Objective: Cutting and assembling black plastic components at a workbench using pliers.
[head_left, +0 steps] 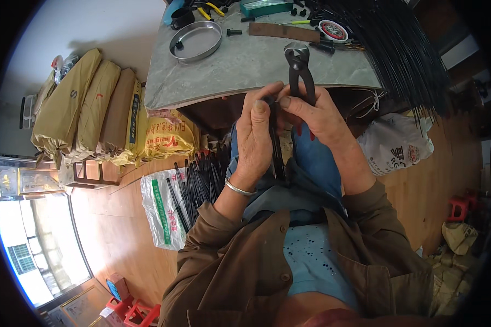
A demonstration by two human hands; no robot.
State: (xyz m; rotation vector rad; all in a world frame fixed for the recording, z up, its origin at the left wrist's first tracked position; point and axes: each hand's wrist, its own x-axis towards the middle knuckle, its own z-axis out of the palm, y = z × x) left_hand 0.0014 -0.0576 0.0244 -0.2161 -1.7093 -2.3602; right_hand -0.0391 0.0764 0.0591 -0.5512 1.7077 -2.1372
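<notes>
Both of my hands meet in front of the table edge, above my lap. My left hand (255, 133), with a silver bangle at its wrist, is closed round the upper end of thin black rods (277, 155) that run down between my knees. My right hand (317, 115) keeps a pair of end-cutting pincers (296, 64) in its palm, jaws pointing up over the table and reddish handle ends showing below. Its thumb and forefinger also pinch at the top of the rods, beside my left thumb. The small dark part between the fingertips is mostly hidden.
On the grey marbled table (223, 73) lie a round metal tray (202, 41), a brown flat strip (283, 32) and a round tub (333, 31). A bundle of long black rods (403, 54) overhangs its right side. More rods (204, 182) lie left of my legs; wrapped sacks (95, 101) stand farther left.
</notes>
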